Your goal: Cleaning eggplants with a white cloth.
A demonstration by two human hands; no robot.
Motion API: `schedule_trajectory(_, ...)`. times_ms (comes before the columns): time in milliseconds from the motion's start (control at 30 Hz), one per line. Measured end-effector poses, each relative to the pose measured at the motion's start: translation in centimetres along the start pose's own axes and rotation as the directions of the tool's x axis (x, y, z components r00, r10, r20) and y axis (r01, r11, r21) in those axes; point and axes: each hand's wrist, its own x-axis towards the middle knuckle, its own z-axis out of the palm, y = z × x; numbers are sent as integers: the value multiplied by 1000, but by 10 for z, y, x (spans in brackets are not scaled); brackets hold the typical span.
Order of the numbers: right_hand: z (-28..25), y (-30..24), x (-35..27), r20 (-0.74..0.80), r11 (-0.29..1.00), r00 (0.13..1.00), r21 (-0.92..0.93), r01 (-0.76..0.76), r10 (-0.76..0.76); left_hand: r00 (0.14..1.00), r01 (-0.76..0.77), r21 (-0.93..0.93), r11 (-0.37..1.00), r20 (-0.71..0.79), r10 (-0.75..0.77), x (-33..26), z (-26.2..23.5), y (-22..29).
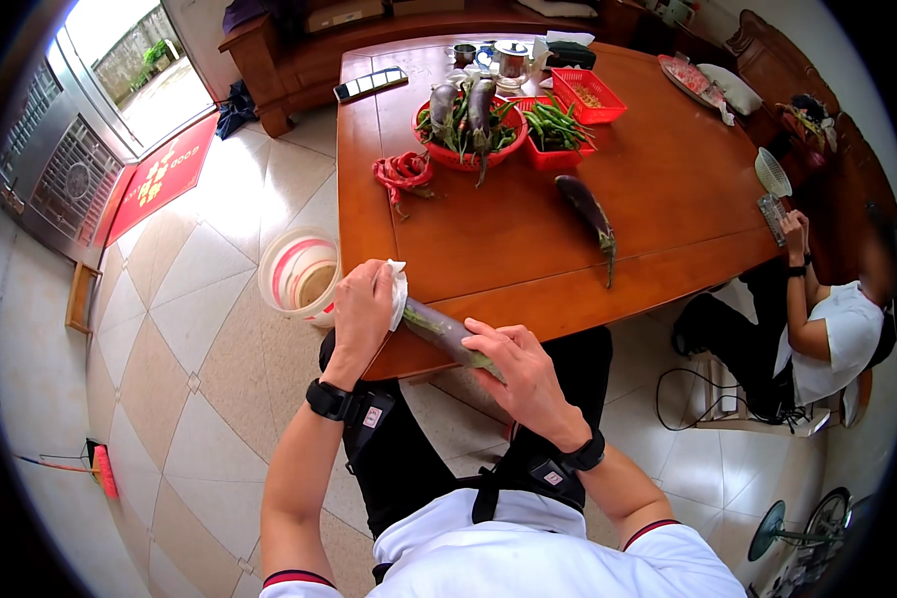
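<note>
At the near edge of the wooden table [668, 189], looking down from the head cam, I've got a long purple eggplant [447, 335] held across my lap, just off the table corner. My right hand [521, 371] is wrapped around the lower end, fingers curled over the top, gripping it firmly. My left hand [362, 311] is closed on a white cloth [399, 294] and pressing it against the upper end of the eggplant, so both hands are clamped shut, one on the veg and one on the rag.

My take on doing the wipe properly: keep the right hand as the anchor and turn the eggplant a bit between strokes so the cloth covers the whole skin, not just the top side. I'd go lightly near the stem end, since the skin probably bruises easily.

Further up the table there's another eggplant [588, 209] lying on its own, a red round basket [468, 130] with more eggplants and greens, a red square basket of green beans [556, 128], and a bunch of red chillies [402, 174]. A white bucket [299, 274] sits on the tiled floor to my left. Another person [827, 329] sits at the far right side of the table.
</note>
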Motion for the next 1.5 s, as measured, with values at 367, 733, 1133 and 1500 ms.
schedule_trajectory(367,-1,6,-6,0,993,997,90,-73,73,946,91,-145,985,-297,-131,21,-33,-28)
schedule_trajectory(733,6,3,-5,11,997,997,15,-73,73,909,-417,-37,908,2,418,-58,11,60)
schedule_trajectory(1133,6,-4,-2,-11,977,985,126,-171,174,918,-396,-72,915,-18,396,-60,6,49)
schedule_trajectory(1500,-2,3,0,-41,971,970,15,-239,239,927,-370,-7,929,-74,368,-45,8,29)
